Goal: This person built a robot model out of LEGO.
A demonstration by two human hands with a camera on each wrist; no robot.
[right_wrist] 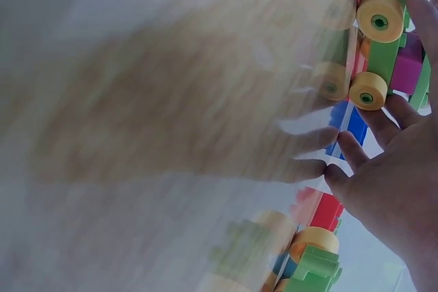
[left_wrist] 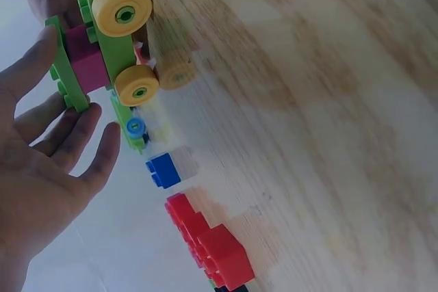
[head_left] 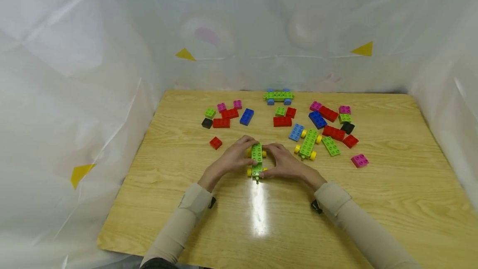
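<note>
A green toy car base with yellow wheels point(left_wrist: 122, 8) stands on the table between the hands. It carries a magenta brick point(left_wrist: 87, 59), and over that sits a flat green brick point(head_left: 257, 152). From the left side, my left hand point(head_left: 236, 157) pinches the flat green brick by its ends, thumb nearer me and fingers at the far end. Opposite it, my right hand point(head_left: 286, 163) holds the car base, its thumb point(right_wrist: 423, 15) by the near end and fingers around the far end.
Right of the hands stands a second green car base with yellow wheels point(head_left: 308, 144), beside a light blue brick point(head_left: 296, 132) and a flat green brick point(head_left: 330, 146). A green base with blue wheels point(head_left: 279, 96) is at the back edge. Red bricks point(head_left: 221, 123) and other loose bricks lie in groups beyond both hands.
</note>
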